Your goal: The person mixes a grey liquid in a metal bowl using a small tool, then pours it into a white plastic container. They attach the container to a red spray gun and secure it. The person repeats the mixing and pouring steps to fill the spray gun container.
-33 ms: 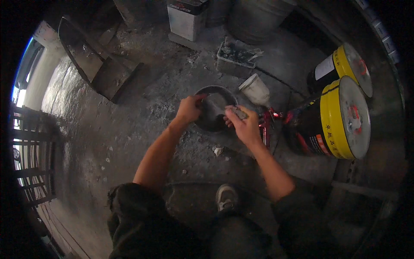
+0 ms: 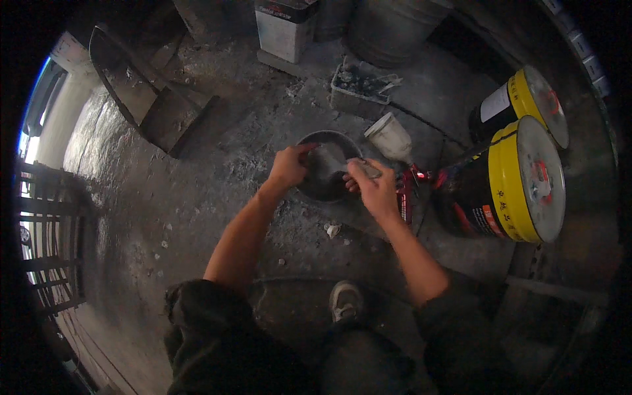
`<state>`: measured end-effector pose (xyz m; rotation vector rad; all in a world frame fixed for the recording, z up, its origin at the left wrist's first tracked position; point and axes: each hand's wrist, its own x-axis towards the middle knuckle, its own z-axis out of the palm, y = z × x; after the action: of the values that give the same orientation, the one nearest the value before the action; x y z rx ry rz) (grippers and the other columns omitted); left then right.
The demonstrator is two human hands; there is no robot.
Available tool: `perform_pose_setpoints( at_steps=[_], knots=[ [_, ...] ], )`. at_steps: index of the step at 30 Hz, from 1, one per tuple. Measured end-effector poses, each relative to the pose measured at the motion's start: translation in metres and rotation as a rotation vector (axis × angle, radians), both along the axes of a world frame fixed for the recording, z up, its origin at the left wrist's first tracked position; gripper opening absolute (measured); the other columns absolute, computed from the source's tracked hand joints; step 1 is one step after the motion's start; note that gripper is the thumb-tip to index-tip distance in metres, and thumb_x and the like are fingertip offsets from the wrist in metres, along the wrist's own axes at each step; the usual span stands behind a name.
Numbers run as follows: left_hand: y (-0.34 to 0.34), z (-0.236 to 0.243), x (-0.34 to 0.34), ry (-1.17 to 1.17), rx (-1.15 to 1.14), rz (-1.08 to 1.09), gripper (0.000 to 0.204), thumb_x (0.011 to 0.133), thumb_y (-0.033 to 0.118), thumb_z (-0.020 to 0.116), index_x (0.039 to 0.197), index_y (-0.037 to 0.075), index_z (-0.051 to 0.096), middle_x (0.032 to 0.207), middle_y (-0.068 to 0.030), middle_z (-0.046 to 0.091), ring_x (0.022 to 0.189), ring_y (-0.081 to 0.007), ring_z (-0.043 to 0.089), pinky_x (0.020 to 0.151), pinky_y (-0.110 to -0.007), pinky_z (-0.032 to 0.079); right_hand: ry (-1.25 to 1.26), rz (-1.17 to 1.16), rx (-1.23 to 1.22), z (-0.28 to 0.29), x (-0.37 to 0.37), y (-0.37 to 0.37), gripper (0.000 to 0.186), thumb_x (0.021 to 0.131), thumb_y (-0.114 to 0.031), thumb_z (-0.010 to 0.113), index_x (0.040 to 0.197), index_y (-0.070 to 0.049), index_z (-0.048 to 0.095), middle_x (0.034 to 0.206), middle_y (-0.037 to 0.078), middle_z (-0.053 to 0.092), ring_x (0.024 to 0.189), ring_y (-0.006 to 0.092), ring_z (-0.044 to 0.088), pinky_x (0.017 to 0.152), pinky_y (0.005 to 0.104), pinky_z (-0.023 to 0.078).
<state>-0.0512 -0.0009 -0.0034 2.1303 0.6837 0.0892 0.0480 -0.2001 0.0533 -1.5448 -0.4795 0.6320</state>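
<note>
A dark round pan sits on the floor between my hands. My left hand is closed on its left rim, fingertips curled inside. My right hand grips a small grey piece, too indistinct to name exactly, over the pan's right side. Just beyond that hand lies a spray gun with a red metallic body and a white cup.
Two yellow-and-black drums stand right. Behind the pan are a cluttered tray, a pale canister and a large bucket. A metal scoop-like piece lies upper left; my shoe is below.
My right hand has shifted very slightly over the pan, still holding the grey piece; otherwise the scene looks the same.
</note>
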Motion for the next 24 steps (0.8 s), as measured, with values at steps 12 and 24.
perform_pose_setpoints(
  at_steps=[12,24],
  knots=[
    [0.001,-0.008,0.000,0.020,0.117,-0.016,0.061,0.068,0.002,0.066,0.129,0.008,0.060,0.094,-0.0169,0.072,0.086,-0.0288,0.071,0.077,-0.037,0.054,-0.340,-0.108,-0.291,-0.017,0.014,-0.024,0.028,0.093,-0.024,0.064,0.083,0.002,0.066,0.069,0.006,0.068,0.062,0.0132,0.064,0.055,0.0264,0.048],
    [0.002,0.012,0.006,0.023,0.193,-0.046,0.042,0.076,0.011,0.063,0.118,0.012,0.067,0.104,-0.0183,0.069,0.098,-0.0376,0.066,0.085,-0.044,0.053,-0.363,-0.148,-0.347,0.012,0.014,-0.036,0.027,0.089,-0.024,0.068,0.087,0.004,0.068,0.071,0.009,0.070,0.059,0.0146,0.064,0.057,0.0303,0.049]
  ],
)
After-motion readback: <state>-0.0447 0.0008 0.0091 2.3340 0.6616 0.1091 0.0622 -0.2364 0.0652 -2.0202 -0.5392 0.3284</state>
